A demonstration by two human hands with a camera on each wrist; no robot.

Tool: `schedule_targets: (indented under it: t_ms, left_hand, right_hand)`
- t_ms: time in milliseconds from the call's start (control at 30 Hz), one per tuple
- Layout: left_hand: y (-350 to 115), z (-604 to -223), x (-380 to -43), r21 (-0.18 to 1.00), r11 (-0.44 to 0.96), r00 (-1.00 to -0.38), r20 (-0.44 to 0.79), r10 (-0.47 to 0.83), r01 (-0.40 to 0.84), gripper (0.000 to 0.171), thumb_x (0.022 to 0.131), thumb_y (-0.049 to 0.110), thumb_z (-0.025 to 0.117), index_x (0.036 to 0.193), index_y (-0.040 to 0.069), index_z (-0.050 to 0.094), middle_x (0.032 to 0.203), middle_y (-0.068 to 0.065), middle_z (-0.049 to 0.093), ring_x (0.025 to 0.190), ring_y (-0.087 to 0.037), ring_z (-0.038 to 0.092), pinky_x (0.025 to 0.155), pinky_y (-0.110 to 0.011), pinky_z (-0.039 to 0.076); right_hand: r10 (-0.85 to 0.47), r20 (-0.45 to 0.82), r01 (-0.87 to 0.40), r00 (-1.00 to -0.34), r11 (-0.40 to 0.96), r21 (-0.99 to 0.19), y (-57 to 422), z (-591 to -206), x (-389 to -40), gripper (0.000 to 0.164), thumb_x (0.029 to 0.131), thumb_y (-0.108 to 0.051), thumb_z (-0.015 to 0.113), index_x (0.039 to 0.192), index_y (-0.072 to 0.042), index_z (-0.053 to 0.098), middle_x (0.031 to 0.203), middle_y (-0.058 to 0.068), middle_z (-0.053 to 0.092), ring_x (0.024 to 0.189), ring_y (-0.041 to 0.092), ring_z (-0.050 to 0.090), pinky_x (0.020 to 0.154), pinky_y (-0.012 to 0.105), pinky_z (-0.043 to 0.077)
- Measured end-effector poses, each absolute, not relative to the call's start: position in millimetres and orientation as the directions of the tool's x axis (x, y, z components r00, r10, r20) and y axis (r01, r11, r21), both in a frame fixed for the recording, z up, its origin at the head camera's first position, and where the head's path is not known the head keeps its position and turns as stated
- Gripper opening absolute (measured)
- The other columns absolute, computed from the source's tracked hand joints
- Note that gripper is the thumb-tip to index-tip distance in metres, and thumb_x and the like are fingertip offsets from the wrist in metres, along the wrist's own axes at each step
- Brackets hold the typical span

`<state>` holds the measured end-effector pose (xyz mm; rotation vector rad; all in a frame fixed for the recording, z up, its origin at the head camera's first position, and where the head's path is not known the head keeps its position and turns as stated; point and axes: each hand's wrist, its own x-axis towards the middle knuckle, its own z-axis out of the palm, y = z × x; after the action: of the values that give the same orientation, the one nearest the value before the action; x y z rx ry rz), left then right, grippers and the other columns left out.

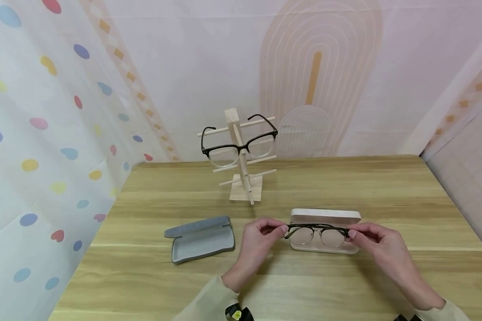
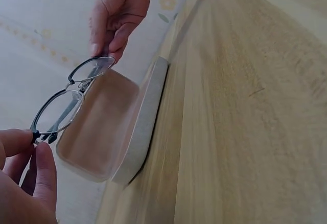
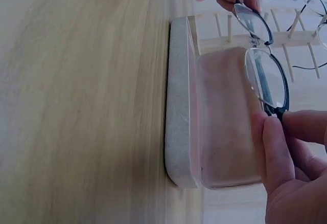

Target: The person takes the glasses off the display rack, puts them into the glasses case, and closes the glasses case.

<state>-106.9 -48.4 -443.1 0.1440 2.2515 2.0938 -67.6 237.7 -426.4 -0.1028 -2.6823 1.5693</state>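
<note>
one pair of glasses (image 1: 317, 228) is held just over the white case (image 1: 325, 213), with the front of the lenses facing the person. the left hand (image 1: 260, 240) pinches the left end, its thumb and fingers clamped on the black frame. the right hand (image 1: 379, 244) does the same at the right end, with thumb and fingers clamped there too. the arms of the glasses are folded in behind the lenses. the white case sits open on the wood table (image 1: 144, 276), and it is pink inside. to the left of the left hand, the grey case (image 1: 202, 243) is open too, with its lid tipped up at the back. farther back, the wood stand (image 1: 245, 189) has thin rods, and the other glasses (image 1: 243, 147) hang near its top with their arms out. behind it all hangs a cloth (image 1: 209, 67) with soft colors.
</note>
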Motion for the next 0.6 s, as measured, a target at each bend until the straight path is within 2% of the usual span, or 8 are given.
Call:
schedule_targets:
  t_ms: [333, 600]
  left_hand:
    - [-39.4, -449.3, -112.1, 0.995, 0.097, -0.994, 0.004, 0.111, 0.014, 0.01, 0.09, 0.007, 0.08, 0.096, -0.001, 0.079, 0.094, -0.007, 0.076, 0.079, -0.008, 0.065, 0.068, -0.018, 0.054]
    - [-36.7, -457.4, -119.0, 0.986, 0.166, -0.991, -0.023, 0.13, -0.001, 0.009, 0.09, 0.009, 0.079, 0.095, 0.002, 0.081, 0.094, -0.005, 0.076, 0.081, -0.007, 0.065, 0.071, -0.018, 0.053]
  right_hand:
    - [0.101, -0.016, 0.066, -0.995, 0.509, -0.858, 242.0, -428.5, -69.3, 0.027, 0.099, -0.025, 0.074, 0.113, -0.002, 0.076, 0.093, 0.003, 0.078, 0.083, -0.001, 0.066, 0.07, 0.017, 0.053]
    - [0.08, -0.01, 0.05, -0.997, 0.515, -0.856, 246.9, -434.7, -74.4, 0.024, 0.1, -0.02, 0.072, 0.109, 0.002, 0.076, 0.094, 0.006, 0.078, 0.081, 0.0, 0.065, 0.068, 0.019, 0.054]
